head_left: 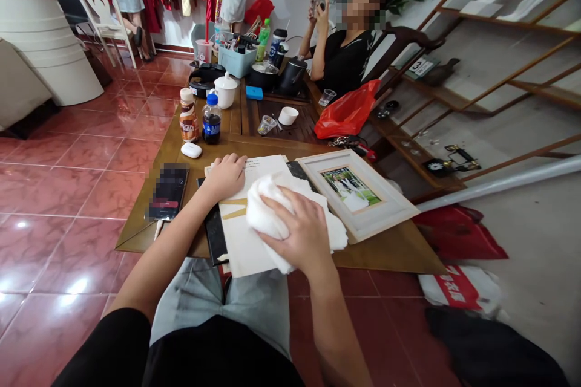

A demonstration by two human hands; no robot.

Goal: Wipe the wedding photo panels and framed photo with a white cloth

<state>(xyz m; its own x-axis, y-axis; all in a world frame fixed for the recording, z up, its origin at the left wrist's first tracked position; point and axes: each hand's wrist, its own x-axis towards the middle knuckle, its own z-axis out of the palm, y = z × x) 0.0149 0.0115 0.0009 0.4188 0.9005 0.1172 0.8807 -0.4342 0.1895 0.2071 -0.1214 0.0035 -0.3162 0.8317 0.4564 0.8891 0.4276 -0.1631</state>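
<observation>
My right hand (302, 227) is closed over a bunched white cloth (267, 205), pressing it onto a white sheet of paper (242, 245). More soft white material spreads out beneath and to the right of that hand. My left hand (227, 174) lies flat near the sheet's upper left corner, fingers extended, gripping nothing. Two tan strips (235, 208) show on the sheet between my hands. Under the paper sits a black board (214, 233), mostly covered. To the right, a white picture frame (385, 217) with a photo in it lies on the wooden table.
A phone (167, 192) is left of my forearm. Beyond my left hand stand a cola bottle (211, 121), a coffee bottle (187, 118), a white earbud case (191, 150) and a lidded cup (226, 91). A red plastic bag (347, 112) lies near a seated person (349, 60).
</observation>
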